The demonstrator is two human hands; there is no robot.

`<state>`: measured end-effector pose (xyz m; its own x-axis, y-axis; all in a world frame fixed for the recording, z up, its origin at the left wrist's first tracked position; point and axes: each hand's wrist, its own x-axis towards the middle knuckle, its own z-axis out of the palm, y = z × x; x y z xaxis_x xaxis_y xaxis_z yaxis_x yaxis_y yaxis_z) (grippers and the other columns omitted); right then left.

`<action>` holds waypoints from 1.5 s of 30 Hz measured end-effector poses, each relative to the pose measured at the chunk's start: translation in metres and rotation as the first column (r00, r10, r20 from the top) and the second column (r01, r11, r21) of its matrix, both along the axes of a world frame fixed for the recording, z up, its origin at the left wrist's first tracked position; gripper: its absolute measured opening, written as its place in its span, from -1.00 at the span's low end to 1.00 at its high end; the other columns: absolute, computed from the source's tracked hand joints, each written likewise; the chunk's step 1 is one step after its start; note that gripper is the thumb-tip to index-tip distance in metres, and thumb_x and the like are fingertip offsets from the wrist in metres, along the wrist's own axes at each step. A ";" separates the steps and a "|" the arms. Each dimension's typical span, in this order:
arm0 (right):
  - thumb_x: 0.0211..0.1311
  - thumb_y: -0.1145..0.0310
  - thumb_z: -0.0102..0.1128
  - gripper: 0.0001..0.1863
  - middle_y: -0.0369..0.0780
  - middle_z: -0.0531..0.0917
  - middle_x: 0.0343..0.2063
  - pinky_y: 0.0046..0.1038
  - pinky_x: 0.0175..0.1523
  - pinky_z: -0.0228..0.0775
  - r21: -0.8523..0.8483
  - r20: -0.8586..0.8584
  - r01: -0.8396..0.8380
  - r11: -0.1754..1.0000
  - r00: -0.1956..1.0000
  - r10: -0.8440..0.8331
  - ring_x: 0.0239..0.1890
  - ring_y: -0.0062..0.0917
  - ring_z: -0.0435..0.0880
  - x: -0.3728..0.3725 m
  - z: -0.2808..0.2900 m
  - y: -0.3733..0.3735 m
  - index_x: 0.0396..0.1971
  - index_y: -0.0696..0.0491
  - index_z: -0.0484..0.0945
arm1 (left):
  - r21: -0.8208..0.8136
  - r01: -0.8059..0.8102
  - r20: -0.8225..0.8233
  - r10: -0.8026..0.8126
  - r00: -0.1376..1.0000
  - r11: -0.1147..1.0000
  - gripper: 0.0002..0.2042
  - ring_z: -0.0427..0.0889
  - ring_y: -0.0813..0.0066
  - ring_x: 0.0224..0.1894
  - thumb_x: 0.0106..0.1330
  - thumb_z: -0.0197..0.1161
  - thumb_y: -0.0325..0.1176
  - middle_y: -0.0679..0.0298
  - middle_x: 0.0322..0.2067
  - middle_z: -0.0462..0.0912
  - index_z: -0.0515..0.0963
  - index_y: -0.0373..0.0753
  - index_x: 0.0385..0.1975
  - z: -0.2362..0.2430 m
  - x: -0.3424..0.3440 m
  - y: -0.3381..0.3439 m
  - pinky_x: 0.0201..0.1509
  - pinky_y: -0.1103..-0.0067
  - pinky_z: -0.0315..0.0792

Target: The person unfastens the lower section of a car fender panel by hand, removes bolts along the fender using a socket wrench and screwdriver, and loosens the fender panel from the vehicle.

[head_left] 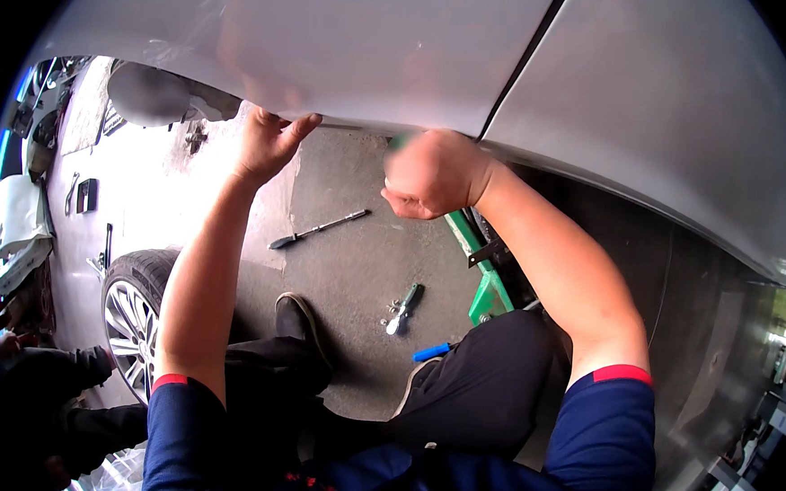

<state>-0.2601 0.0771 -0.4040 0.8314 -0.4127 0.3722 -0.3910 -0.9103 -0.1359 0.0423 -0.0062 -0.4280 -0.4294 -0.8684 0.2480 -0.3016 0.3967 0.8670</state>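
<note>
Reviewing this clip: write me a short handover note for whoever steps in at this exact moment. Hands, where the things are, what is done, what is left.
Left hand: open, fingertips on the lower edge of the silver car body panel.
Right hand: closed in a fist at the same edge near the panel seam; a blurred bit of green shows at it, tool cannot be made out.
On the floor: long dark-handled tool, green-handled tool, blue-handled tool. Green stand under the car; loose wheel at left.
Done: cannot tell. Left: work at the panel edge is under way.
</note>
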 end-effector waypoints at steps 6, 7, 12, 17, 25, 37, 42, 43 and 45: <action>0.36 0.16 0.33 -0.62 -0.26 0.56 -0.63 -0.28 -0.41 0.47 0.268 0.313 0.356 0.895 0.846 -0.431 -0.60 -0.34 0.58 0.044 -0.022 0.028 -0.65 -0.02 0.54 | 0.005 0.013 0.010 -0.013 1.000 1.000 -0.68 0.68 0.53 -0.05 0.46 0.47 -0.10 0.35 -0.20 0.81 0.73 -0.26 -0.07 -0.009 0.010 -0.004 0.11 0.46 0.55; 0.42 0.11 0.32 -0.59 -0.23 0.62 -0.60 -0.33 -0.41 0.48 0.490 0.319 0.446 0.749 0.707 -0.630 -0.59 -0.35 0.60 0.050 -0.031 0.037 -0.63 0.00 0.58 | 0.025 0.000 0.026 0.000 1.000 1.000 -0.66 0.68 0.53 -0.05 0.47 0.46 -0.08 0.35 -0.20 0.81 0.73 -0.26 -0.06 -0.008 0.014 -0.004 0.12 0.45 0.55; 0.54 -0.03 0.28 -0.54 -0.39 0.65 -0.56 -0.47 -0.41 0.41 0.959 0.271 0.088 0.271 0.010 -0.963 -0.56 -0.67 0.53 0.028 -0.076 0.077 -0.40 0.08 0.64 | -0.037 0.133 0.203 -0.123 0.971 0.990 -0.50 0.65 0.35 0.01 0.41 0.46 0.06 0.24 -0.12 0.76 0.66 -0.32 0.00 0.009 0.017 -0.020 0.15 0.38 0.55; 0.49 0.27 0.40 -0.78 -0.45 0.68 -0.45 -0.69 -0.32 0.34 0.898 0.440 0.103 0.428 -0.172 -0.881 -0.42 -0.85 0.53 0.016 -0.057 0.078 -0.18 0.14 0.70 | 0.160 0.272 0.245 -0.305 0.920 0.949 -0.60 0.64 0.35 -0.03 0.43 0.49 -0.08 0.25 -0.16 0.74 0.67 -0.32 -0.03 0.031 0.024 -0.042 0.13 0.34 0.57; 0.47 0.32 0.39 -0.87 -0.47 0.66 -0.42 -0.67 -0.37 0.35 0.936 0.340 -0.044 0.348 -0.141 -0.930 -0.45 -0.82 0.51 0.008 -0.082 0.071 -0.15 0.06 0.71 | -0.151 0.556 0.364 -0.477 0.800 0.817 -0.81 0.59 0.42 -0.23 0.16 0.53 -0.54 0.34 -0.34 0.64 0.69 -0.29 -0.25 0.019 0.036 -0.071 -0.09 0.40 0.55; 0.49 0.22 0.39 -0.79 -0.44 0.66 -0.42 -0.66 -0.34 0.37 0.954 0.293 -0.018 0.298 -0.138 -0.946 -0.45 -0.78 0.52 0.014 -0.074 0.075 -0.17 0.06 0.69 | -0.070 0.699 0.501 -0.581 0.641 0.711 -0.79 0.58 0.35 -0.31 0.16 0.55 -0.46 0.33 -0.37 0.66 0.68 -0.31 -0.26 0.046 0.023 -0.095 -0.14 0.38 0.53; 0.54 0.14 0.34 -0.73 -0.42 0.67 -0.42 -0.65 -0.33 0.39 0.974 0.228 0.041 0.224 -0.140 -0.964 -0.45 -0.79 0.52 0.010 -0.071 0.075 -0.14 0.07 0.70 | 0.133 0.605 0.452 -0.591 0.668 0.785 -0.70 0.63 0.34 -0.17 0.24 0.57 -0.29 0.31 -0.25 0.71 0.68 -0.32 -0.15 0.020 0.040 -0.100 0.00 0.38 0.55; 0.54 0.14 0.34 -0.73 -0.42 0.67 -0.42 -0.65 -0.33 0.39 0.974 0.227 0.037 0.224 -0.147 -0.963 -0.45 -0.79 0.52 0.009 -0.074 0.074 -0.14 0.07 0.70 | 0.156 0.580 0.440 -0.582 0.684 0.800 -0.68 0.61 0.35 -0.15 0.30 0.56 -0.23 0.31 -0.23 0.70 0.67 -0.32 -0.13 0.015 0.040 -0.095 0.02 0.40 0.54; 0.54 0.04 0.32 -0.60 -0.36 0.72 -0.47 -0.56 -0.36 0.44 0.966 0.258 0.045 0.254 -0.166 -0.952 -0.49 -0.72 0.57 0.002 -0.084 0.074 -0.22 0.14 0.69 | -0.007 0.557 0.324 -0.525 0.787 0.831 -0.72 0.50 0.43 -0.29 0.48 0.40 -0.18 0.37 -0.40 0.56 0.62 -0.28 -0.33 0.012 0.029 -0.074 -0.13 0.43 0.48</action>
<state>-0.2576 0.1512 -0.4876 -0.5233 -0.8320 -0.1839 0.1576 0.1176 -0.9805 0.0717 -0.0803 -0.4164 -0.8873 -0.4499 0.1011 -0.2469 0.6488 0.7198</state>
